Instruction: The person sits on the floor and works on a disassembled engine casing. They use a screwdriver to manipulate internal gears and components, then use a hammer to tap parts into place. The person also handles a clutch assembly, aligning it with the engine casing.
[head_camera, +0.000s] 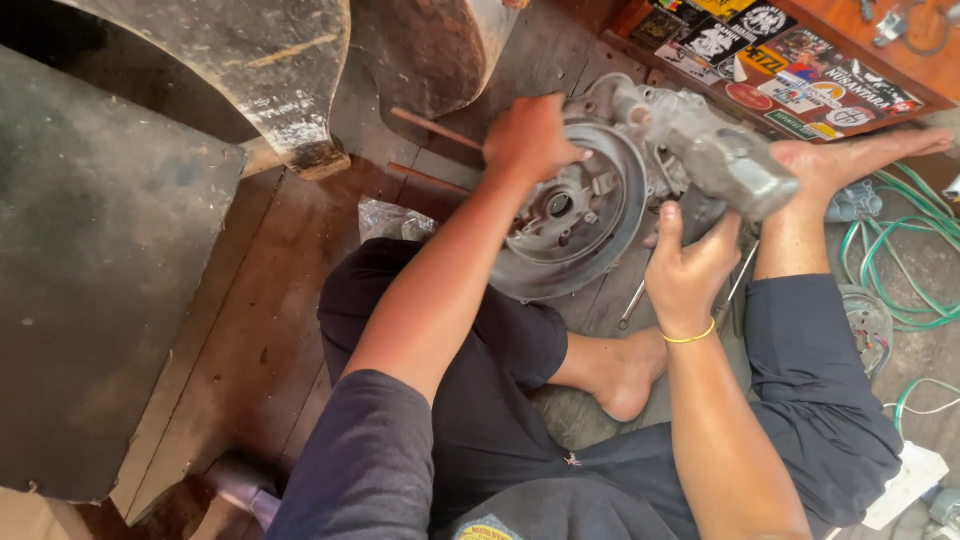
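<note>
The engine case (590, 200), a grey metal casting with a round dished face, stands on edge on the plank floor (290, 300) between the person's legs, tilted toward them so the face with its hub and bolts can be seen and reached. The left hand (530, 135) lies over the upper rim of that round face, fingers curled down and pressed together on the metal, seemingly to brace the case. The right hand (685, 270) grips the handle of a hammer (735, 170), fingers wrapped tight around it with the thumb up along the side; the blocky steel head hangs just in front of the case's right side, blurred, so I cannot tell whether it touches the casting.

The right foot (860, 160) is set against the far side of the case, likely as a stop; the left foot (625, 375) is tucked under the case's near edge. A slim metal tool (632, 305) lies on the floor below the case. To the right are green hose coils (900, 270), and behind the case a red box covered in stickers (790, 65). A dark panel (100, 270) fills the left.
</note>
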